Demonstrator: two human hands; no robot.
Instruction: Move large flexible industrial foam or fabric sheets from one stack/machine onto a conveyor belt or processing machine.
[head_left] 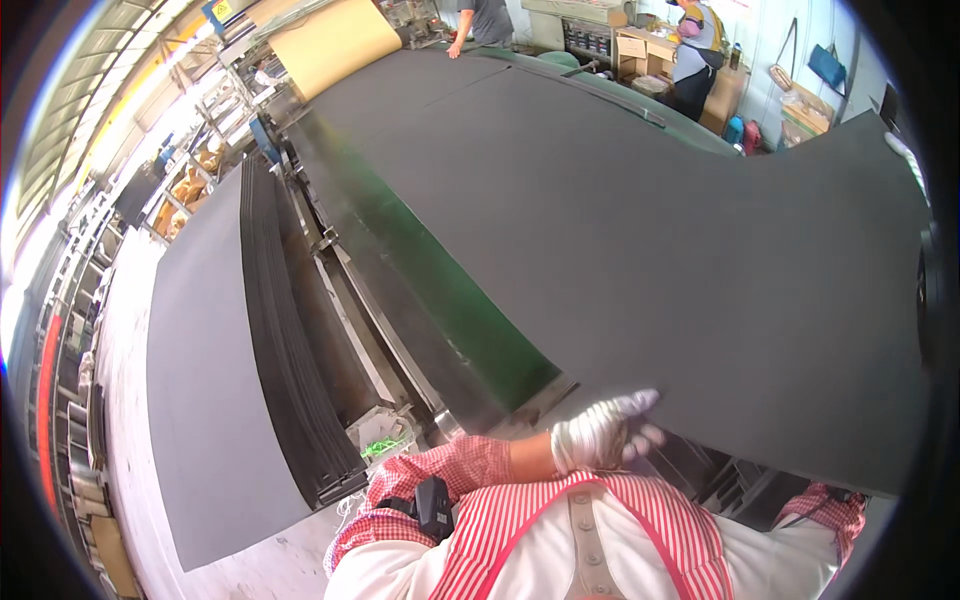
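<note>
We would best keep our near edge level and unkinked. One dark grey sheet (pixel 650 240) lies across one green belt (pixel 465 320); our left hand (pixel 603 432), half-open, meets its near edge, perhaps pinching: we cannot tell. Our right hand is unseen. One sheet stack (pixel 205 350); two co-workers (pixel 490 22) beyond.

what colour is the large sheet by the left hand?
The large sheet is plain dark grey, seen best in the head view, the only one.
</note>
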